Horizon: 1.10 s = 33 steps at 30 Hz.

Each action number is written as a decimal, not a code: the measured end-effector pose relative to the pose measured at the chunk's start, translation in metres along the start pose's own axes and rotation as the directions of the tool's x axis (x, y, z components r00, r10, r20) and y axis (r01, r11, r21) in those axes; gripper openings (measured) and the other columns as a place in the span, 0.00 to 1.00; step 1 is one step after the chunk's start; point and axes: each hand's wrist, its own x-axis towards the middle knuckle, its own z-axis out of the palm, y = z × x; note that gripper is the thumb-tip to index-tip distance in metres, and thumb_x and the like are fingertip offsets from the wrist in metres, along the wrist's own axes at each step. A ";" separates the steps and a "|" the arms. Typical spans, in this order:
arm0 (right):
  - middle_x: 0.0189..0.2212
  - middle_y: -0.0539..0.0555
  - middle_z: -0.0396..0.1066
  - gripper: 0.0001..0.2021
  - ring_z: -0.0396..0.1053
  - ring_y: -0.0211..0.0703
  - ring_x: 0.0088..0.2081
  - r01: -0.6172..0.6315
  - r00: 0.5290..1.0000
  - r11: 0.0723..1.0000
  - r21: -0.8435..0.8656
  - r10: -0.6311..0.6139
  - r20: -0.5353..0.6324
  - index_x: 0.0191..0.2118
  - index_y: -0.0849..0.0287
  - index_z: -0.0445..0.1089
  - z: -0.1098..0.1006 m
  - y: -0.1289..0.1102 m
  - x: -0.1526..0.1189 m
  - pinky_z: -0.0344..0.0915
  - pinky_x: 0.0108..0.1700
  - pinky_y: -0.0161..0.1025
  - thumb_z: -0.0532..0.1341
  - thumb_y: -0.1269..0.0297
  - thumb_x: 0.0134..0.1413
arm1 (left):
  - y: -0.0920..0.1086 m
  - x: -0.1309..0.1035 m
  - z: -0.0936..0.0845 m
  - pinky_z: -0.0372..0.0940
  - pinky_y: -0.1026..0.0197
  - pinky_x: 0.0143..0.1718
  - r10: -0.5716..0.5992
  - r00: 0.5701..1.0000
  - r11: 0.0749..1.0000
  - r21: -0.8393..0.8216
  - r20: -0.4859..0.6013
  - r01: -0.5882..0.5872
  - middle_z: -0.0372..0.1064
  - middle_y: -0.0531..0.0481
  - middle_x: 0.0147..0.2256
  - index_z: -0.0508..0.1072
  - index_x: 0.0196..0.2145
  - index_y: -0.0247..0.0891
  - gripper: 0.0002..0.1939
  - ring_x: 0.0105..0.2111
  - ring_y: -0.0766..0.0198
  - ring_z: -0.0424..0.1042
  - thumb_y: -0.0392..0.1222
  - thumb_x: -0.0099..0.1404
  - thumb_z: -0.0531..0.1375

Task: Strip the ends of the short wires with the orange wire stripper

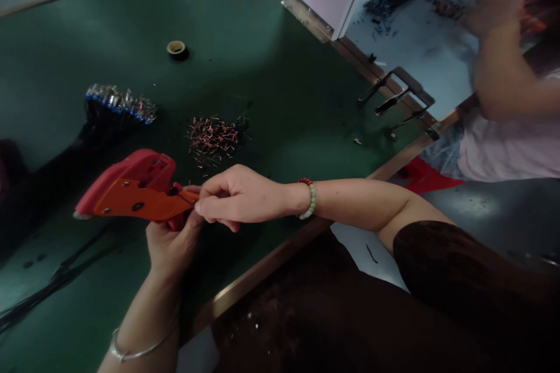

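My left hand (172, 245) is wrapped round a red and orange tool that looks like a wire stripper (137, 195), held above the table with its bulky red end pointing left. Its grip is mostly hidden behind the hand. My right hand (236, 201) is closed in a pinch at the tool's right end, close to my left thumb. Whatever lies between those right fingertips is too small or hidden to make out. Just beyond the tool, a loose heap of copper-coloured wire bits (214, 137) lies on the green table (262, 29).
A bundle of black wires with metal and blue ends (122, 104) lies on the left. Farther back sits a tape roll (177, 50). Loose black wires (56, 280) are at lower left. A black metal frame (400, 93) stands at the right edge; beyond it, another person's hand (494, 9) works.
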 end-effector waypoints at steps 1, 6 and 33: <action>0.14 0.42 0.64 0.13 0.63 0.29 0.19 -0.006 1.000 1.000 0.014 0.006 0.002 0.24 0.61 0.66 0.000 -0.001 0.000 0.59 0.28 0.29 0.60 0.65 0.60 | -0.001 0.000 0.000 0.75 0.60 0.41 0.006 1.000 1.000 -0.004 -0.006 -0.006 0.82 0.49 0.37 0.81 0.40 0.40 0.17 0.36 0.59 0.80 0.50 0.55 0.74; 0.13 0.43 0.65 0.14 0.63 0.29 0.18 -0.018 1.000 0.999 0.043 0.018 0.008 0.23 0.61 0.66 -0.001 -0.004 0.001 0.60 0.29 0.29 0.60 0.67 0.59 | -0.005 -0.001 -0.001 0.74 0.57 0.41 0.010 1.000 0.999 0.031 -0.012 -0.010 0.82 0.49 0.37 0.81 0.40 0.41 0.19 0.36 0.57 0.80 0.53 0.55 0.74; 0.13 0.42 0.64 0.13 0.63 0.29 0.17 -0.011 1.000 0.999 0.034 0.011 0.011 0.23 0.61 0.65 0.001 -0.003 0.000 0.59 0.27 0.29 0.60 0.66 0.59 | 0.006 -0.003 0.004 0.65 0.61 0.27 0.087 0.994 0.979 0.192 -0.068 -0.073 0.74 0.52 0.25 0.79 0.34 0.38 0.15 0.24 0.64 0.70 0.52 0.59 0.71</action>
